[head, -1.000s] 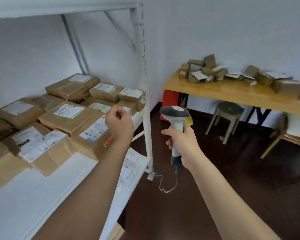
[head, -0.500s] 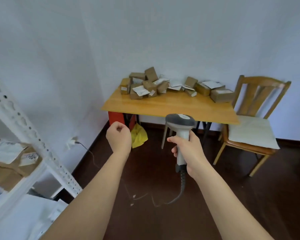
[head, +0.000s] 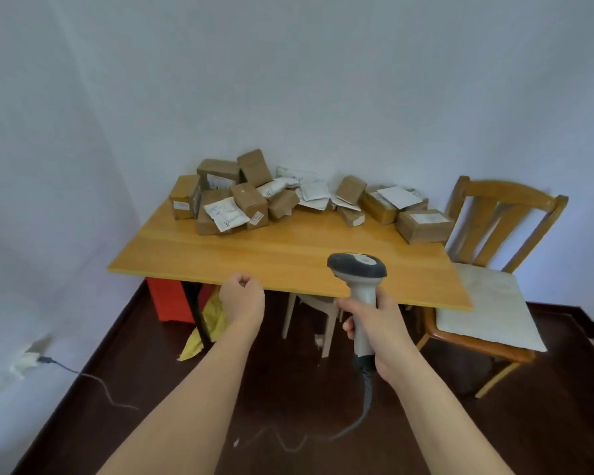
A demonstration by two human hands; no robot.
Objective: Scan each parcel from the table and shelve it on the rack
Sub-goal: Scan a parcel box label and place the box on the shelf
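A wooden table (head: 275, 258) stands against the wall ahead, with several brown cardboard parcels (head: 249, 204) and white mailer bags (head: 225, 212) piled along its far side. My right hand (head: 378, 323) grips the handle of a grey barcode scanner (head: 359, 272), held upright over the table's front edge, its cable hanging to the floor. My left hand (head: 242, 299) is curled in a loose fist at the table's front edge and holds nothing. The rack is out of view.
A wooden chair (head: 494, 269) with a pale cushion stands right of the table. Under the table are a beige stool (head: 316, 320), a red box (head: 170, 299) and a yellow bag (head: 206, 323). A wall socket with a cable (head: 48, 361) is at the lower left.
The view has swung right, away from the rack with its shelved parcels, and closed in on the table. Both hands keep their pose, and the right still holds the scanner.
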